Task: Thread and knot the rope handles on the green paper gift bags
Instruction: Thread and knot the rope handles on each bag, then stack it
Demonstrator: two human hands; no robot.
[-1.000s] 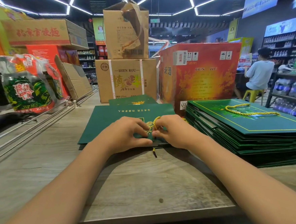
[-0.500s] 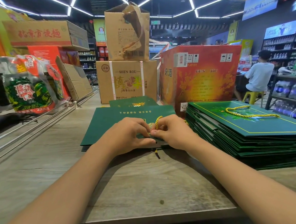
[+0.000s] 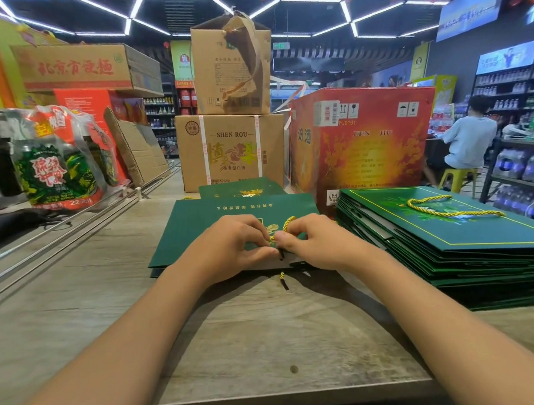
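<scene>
A flat green gift bag (image 3: 194,226) lies on the wooden counter (image 3: 256,336) in front of me, on top of a few more flat bags. My left hand (image 3: 231,247) and my right hand (image 3: 316,246) meet at its near edge, and both pinch a yellow rope (image 3: 287,223) that loops up between the fingertips. A short rope end (image 3: 283,278) with a dark tip hangs below the bag's edge. Where the rope passes through the bag is hidden by my fingers.
A tall stack of green bags (image 3: 471,251) lies at the right, with a yellow rope handle (image 3: 440,207) on top. Cardboard boxes (image 3: 230,148) and a red carton (image 3: 359,145) stand behind. Packaged goods (image 3: 54,166) and metal rails (image 3: 71,228) are at the left. A seated person (image 3: 468,140) is at the far right.
Both hands stay together at the bag's edge; the fingers shifted slightly on the rope, and its loop stands a little higher.
</scene>
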